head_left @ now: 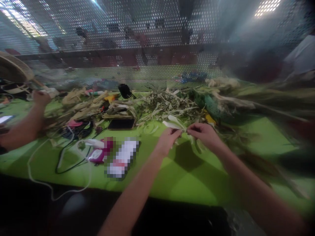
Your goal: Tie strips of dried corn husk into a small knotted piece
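Note:
My left hand [169, 139] is closed in a pinch around the base of some pale, petal-shaped corn husk pieces [173, 123], which fan out above the fingers. Just right of it, my right hand [203, 131] pinches at the same base, its fingertips almost meeting those of the left. Whatever sits between the fingertips is too small to make out fully. Both hands are held over the green table [157, 177], and a few thin strips hang below them. Behind the hands lies a heap of dried husk scraps [167, 101].
A dark phone [121, 124], a pixelated phone-like item [123, 157], a magenta device [99, 154] and looped cables [52, 190] lie left. Another person's arm [29, 121] reaches in there. Long dried stalks [258, 95] spread right. A perforated metal screen [157, 75] stands behind.

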{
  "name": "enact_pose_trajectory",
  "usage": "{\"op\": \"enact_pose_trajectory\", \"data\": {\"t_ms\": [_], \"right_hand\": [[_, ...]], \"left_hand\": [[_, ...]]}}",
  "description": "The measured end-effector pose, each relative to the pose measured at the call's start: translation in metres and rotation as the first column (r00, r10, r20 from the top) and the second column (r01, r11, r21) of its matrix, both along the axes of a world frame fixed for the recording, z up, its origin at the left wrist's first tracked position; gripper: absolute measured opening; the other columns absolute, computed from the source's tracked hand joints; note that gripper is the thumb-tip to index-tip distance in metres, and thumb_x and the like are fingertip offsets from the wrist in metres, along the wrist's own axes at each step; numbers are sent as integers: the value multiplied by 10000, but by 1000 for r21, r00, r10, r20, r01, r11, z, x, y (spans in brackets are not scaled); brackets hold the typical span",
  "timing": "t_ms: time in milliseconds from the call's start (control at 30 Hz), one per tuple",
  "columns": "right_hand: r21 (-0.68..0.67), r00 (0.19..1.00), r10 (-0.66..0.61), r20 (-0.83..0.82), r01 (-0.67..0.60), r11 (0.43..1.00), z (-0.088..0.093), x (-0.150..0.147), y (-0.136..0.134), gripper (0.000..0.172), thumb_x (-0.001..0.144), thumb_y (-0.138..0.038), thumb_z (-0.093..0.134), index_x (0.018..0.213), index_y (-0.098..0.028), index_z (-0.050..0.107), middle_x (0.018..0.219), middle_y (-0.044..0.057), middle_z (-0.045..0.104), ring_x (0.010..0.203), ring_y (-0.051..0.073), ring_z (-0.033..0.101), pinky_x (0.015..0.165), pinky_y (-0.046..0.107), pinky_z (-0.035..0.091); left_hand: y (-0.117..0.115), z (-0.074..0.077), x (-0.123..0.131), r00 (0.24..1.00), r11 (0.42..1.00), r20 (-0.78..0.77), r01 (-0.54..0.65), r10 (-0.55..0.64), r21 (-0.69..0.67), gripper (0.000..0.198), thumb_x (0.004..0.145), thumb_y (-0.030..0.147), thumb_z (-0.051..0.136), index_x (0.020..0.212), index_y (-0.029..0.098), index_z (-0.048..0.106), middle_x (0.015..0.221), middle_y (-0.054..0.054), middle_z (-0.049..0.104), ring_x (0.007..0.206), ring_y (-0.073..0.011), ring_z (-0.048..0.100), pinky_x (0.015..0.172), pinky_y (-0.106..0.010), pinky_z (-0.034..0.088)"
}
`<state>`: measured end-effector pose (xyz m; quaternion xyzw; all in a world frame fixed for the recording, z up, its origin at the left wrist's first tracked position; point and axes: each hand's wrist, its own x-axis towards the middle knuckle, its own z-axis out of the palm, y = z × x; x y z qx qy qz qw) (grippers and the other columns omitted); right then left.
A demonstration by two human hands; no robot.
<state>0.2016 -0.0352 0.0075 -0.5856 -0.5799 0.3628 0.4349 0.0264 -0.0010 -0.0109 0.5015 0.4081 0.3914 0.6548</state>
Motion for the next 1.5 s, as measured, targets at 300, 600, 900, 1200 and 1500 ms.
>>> {"op": "enact_pose_trajectory", "data": {"t_ms": [300, 600, 900, 1200, 1500], "right_hand": [[34, 982, -41, -185, 48, 998, -2, -5, 2, 323, 636, -456, 794, 742, -187, 649, 705, 0, 614, 648, 140, 518, 612, 278, 399], [-12, 974, -124, -191, 124, 992, -5, -2, 4, 263, 677, -403, 739, 704, -206, 567, 626, -26, 522, 571, 124, 458, 577, 279, 413], [311, 961, -12, 275, -77, 947, -4, 5, 3, 244, 801, -355, 698, 1019, -243, 696, 1213, 91, 615, 1151, 270, 555, 994, 434, 411], [254, 992, 15, 124, -46, 966, -10, -2, 4, 69, 767, -218, 680, 755, -203, 614, 1135, 74, 656, 1076, 228, 586, 958, 406, 407], [269, 996, -92, -15, 93, 959, -23, -7, 8, 96, 762, -255, 649, 738, -190, 581, 985, 62, 635, 905, 196, 573, 792, 327, 437]], "left_hand": [[-3, -9, 6, 986, 986, -79, 153, -148, 72, 190, 790, 282, 663, 916, 154, 724, 836, -60, 697, 743, -138, 571, 747, -283, 427], [1, -8, 1, 986, 981, -53, 166, -161, 100, 271, 752, 319, 721, 973, 162, 730, 955, -84, 731, 897, -195, 629, 882, -332, 457], [-5, 0, 5, 918, 937, -379, 231, -119, 263, 167, 782, 283, 650, 875, 165, 722, 795, -45, 694, 691, -158, 568, 680, -274, 409], [-7, -9, 8, 904, 919, -378, 308, -201, 247, 144, 777, 292, 625, 798, 156, 669, 758, -30, 658, 696, -150, 548, 667, -262, 385], [-3, -12, 2, 885, 884, -320, 415, -338, 215, 139, 751, 271, 652, 808, 145, 657, 764, -13, 660, 706, -134, 559, 703, -262, 410]]}}
